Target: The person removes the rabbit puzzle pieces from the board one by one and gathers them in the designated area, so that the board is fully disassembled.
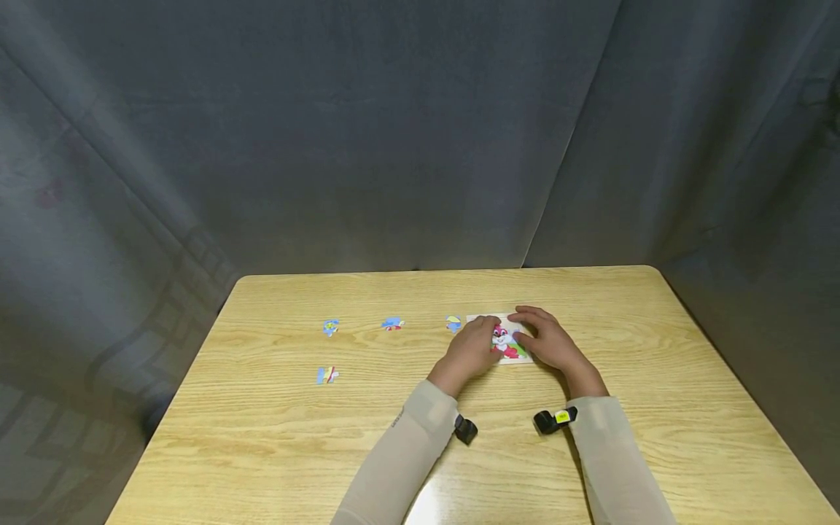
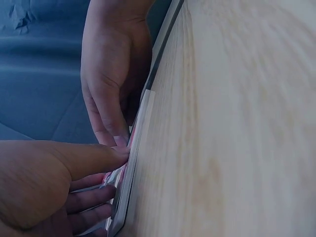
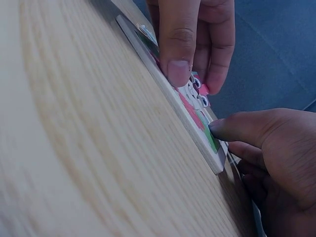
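Right now both hands are pressing flat on the puzzle (image 1: 508,343) mid-table, left hand (image 1: 474,348) and right hand (image 1: 548,340) with fingers apart, clamping nothing; uneven pressure is risking tipping the board and popping pieces loose.

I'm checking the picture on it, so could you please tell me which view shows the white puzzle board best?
The head view: the white puzzle board lies face-up between both hands, its pink rabbit picture visible. Both wrist views show it edge-on, mostly its rim.

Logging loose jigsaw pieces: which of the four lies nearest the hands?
The piece just left of the puzzle board, beside the left hand; the other three lie farther left on the table.
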Demonstrator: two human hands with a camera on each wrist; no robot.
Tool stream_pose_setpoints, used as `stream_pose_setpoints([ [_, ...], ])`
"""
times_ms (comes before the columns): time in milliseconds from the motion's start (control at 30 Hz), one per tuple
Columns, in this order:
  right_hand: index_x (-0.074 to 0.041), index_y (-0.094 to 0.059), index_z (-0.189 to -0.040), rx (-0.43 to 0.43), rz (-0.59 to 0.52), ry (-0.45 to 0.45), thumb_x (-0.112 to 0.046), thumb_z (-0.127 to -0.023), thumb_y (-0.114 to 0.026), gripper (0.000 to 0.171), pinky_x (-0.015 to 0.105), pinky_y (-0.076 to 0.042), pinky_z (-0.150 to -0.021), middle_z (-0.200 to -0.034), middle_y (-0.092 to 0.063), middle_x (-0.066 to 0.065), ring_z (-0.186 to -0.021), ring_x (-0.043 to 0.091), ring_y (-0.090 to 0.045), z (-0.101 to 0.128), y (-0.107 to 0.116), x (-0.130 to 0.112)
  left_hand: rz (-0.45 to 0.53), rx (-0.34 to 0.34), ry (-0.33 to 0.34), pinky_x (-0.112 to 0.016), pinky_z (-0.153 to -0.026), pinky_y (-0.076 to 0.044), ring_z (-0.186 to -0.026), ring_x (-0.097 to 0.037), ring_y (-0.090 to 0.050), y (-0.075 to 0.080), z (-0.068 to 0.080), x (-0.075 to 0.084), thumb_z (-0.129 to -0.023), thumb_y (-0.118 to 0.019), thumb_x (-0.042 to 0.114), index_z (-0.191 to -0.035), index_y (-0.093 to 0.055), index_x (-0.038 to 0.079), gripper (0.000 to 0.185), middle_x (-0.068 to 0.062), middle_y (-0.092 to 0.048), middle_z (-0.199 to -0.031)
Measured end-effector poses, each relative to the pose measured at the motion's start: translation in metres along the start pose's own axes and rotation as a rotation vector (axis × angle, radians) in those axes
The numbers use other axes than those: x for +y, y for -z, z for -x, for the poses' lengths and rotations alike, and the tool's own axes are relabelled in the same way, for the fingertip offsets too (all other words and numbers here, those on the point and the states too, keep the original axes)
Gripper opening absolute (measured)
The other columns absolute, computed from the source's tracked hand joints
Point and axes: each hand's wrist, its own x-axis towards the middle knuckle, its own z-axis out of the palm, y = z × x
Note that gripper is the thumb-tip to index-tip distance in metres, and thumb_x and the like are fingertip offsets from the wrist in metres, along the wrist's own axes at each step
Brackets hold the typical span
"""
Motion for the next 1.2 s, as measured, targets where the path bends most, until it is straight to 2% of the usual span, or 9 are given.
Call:
stream_pose_setpoints([
  [233, -0.005, -0.06, -0.13, -0.002, 0.002, -0.007, -0.011, -0.095, -0.062, 0.036, 0.062, -0.02, -0.111, -0.149, -0.037, 0.018, -0.14, 0.041, -0.025, -0.0004, -0.0002, 0.0, -0.018, 0.033, 0.0, -0.028, -0.093, -0.049, -0.117, -0.016, -0.055, 0.001, -0.002, -0.0015, -0.095, -0.065, 0.023, -0.136, -0.051, 0.015, 0.044, 0.001, -0.059, -0.126],
  [433, -0.004, -0.06, -0.13, 0.001, 0.01, -0.008, -0.01, -0.095, -0.062, 0.035, 0.062, -0.02, -0.111, -0.149, -0.037, 0.019, -0.14, 0.042, -0.025, 0.0005, -0.0003, -0.0001, -0.012, 0.051, 0.005, -0.03, -0.09, -0.051, -0.116, -0.017, -0.057, -0.0002, -0.0042, -0.0039, -0.095, -0.064, 0.017, -0.133, -0.055, 0.017, 0.04, 0.001, -0.06, -0.125],
  [733, -0.004, -0.059, -0.13, 0.003, 0.013, -0.013, -0.012, -0.096, -0.062, 0.035, 0.063, -0.02, -0.11, -0.149, -0.037, 0.019, -0.139, 0.043, -0.025, 0.0012, -0.001, -0.0007, 0.001, 0.047, 0.024, -0.031, -0.095, -0.049, -0.121, -0.017, -0.054, -0.0008, -0.005, -0.0047, -0.095, -0.065, 0.02, -0.134, -0.057, 0.018, 0.04, 0.0, -0.058, -0.131],
  [1200, -0.005, -0.059, -0.131, -0.01, 0.01, -0.014, -0.012, -0.095, -0.061, 0.036, 0.063, -0.021, -0.11, -0.149, -0.037, 0.018, -0.14, 0.042, -0.025, 0.0011, 0.0003, -0.001, 0.022, 0.051, 0.026, -0.031, -0.097, -0.048, -0.125, -0.016, -0.052, -0.0027, -0.0064, -0.0066, -0.095, -0.065, 0.021, -0.134, -0.058, 0.019, 0.04, 0.001, -0.056, -0.135],
])
